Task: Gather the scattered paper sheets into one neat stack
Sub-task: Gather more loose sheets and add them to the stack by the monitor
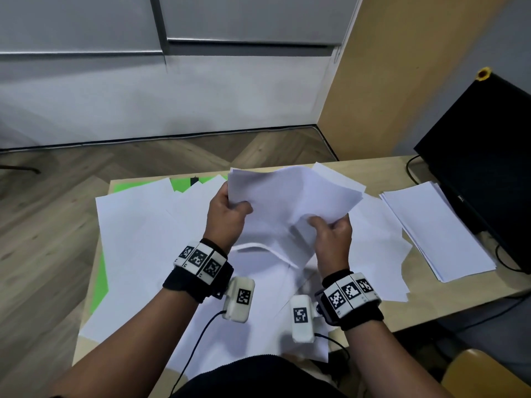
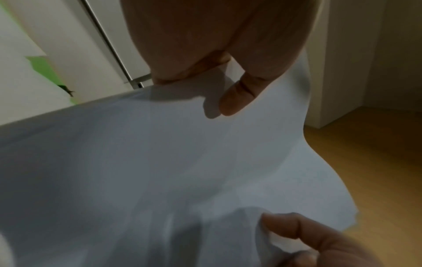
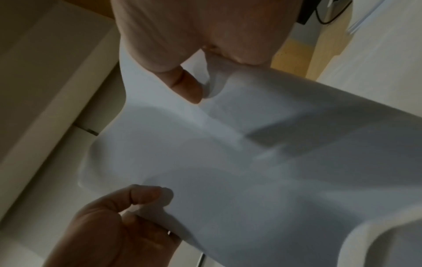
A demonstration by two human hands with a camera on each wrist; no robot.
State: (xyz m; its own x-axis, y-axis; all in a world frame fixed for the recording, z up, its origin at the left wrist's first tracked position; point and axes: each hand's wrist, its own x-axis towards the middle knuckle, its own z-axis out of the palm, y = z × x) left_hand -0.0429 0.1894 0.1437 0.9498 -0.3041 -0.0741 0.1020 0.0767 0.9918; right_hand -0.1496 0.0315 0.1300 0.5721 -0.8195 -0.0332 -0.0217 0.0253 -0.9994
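Note:
A loose bundle of white paper sheets (image 1: 290, 196) is lifted above the table, bent and uneven. My left hand (image 1: 230, 209) grips its left edge, thumb on top. My right hand (image 1: 330, 225) pinches the bundle's near right part. In the left wrist view my left thumb (image 2: 237, 97) presses on the held sheets (image 2: 160, 162). In the right wrist view my right thumb (image 3: 187, 86) lies on the paper (image 3: 228, 153). Several more white sheets (image 1: 138, 239) lie scattered over the table. A neater stack of sheets (image 1: 436, 231) rests at the right.
The wooden table (image 1: 402, 305) carries a green mat (image 1: 100, 282) under the scattered sheets. A black monitor (image 1: 488, 156) with cables stands at the right edge, close to the stack. A chair back (image 1: 488, 374) shows at the lower right. Wood floor lies beyond the far edge.

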